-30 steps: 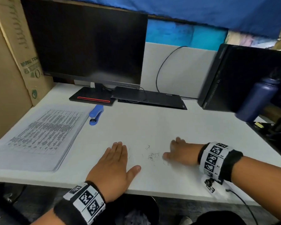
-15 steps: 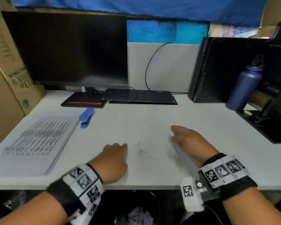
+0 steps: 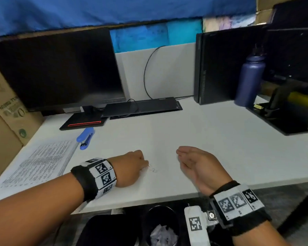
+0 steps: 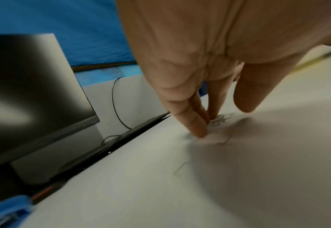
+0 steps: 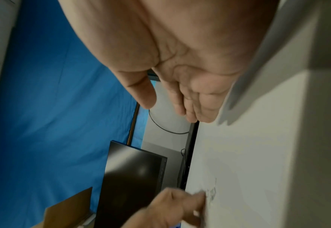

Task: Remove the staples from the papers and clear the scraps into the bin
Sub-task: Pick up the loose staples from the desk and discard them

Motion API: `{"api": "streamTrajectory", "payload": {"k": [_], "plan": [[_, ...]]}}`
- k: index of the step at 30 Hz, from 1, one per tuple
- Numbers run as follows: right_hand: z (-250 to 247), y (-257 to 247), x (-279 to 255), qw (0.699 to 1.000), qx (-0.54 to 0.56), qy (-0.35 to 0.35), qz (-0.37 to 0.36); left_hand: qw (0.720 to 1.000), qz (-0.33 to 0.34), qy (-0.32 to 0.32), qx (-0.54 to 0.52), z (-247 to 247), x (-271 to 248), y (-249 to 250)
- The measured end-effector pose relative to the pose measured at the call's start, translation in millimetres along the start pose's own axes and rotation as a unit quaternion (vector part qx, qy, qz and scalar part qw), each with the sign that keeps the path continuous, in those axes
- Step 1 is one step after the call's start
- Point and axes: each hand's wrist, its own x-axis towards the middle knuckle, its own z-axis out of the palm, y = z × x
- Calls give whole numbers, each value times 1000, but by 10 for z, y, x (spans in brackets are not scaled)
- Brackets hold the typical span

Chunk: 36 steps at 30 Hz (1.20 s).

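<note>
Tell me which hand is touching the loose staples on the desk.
The left hand: its fingertips press down beside the staples. The right hand stands apart, open, palm sideways.

A white desk (image 3: 212,139) is standing against a pale partition (image 3: 167,71) (blue cloth (image 3: 114,9) hanging above), with brown cardboard (image 3: 2,121) walling its left side

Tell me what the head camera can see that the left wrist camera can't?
Only the head view shows the bin under the desk with crumpled paper inside, the stack of papers, the water bottle and the right hand, open with its palm turned sideways. Only the left wrist view shows the left fingertips pressing on the desk right beside the staples. Both show the left hand, the loose staples, the blue stapler, the monitor and the white desk.
</note>
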Motion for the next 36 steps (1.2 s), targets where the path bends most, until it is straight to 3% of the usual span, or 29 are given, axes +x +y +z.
{"api": "streamTrajectory", "payload": {"k": [3, 6, 8, 10, 14, 21, 27, 31, 36], "plan": [[-5, -74, -9, 999, 35, -1, -3, 998, 13, 24, -58, -37, -253, -244], [39, -96, -11, 997, 73, -10, 13, 986, -93, 94, -104, -70, -361, -496], [79, -82, 0, 997, 79, -12, 19, 975, -186, 69, -97, -61, -371, -558], [118, -60, -7, 996, 80, -17, 26, 968, -232, 5, -94, -17, -352, -488], [152, -21, -11, 996, 81, -22, 31, 972, -205, 21, -111, 72, -218, -212], [189, 10, 5, 996, 74, -18, 37, 983, -84, 97, -131, 62, 80, 245], [204, 9, -7, 997, 70, -14, 36, 993, -13, 108, -39, 21, 142, 307], [201, 22, 4, 996, 80, -15, 44, 992, -30, 111, -42, -67, 143, 262], [178, 28, -8, 992, 112, -7, 58, 985, -109, 88, -100, -194, 181, 184]]}}
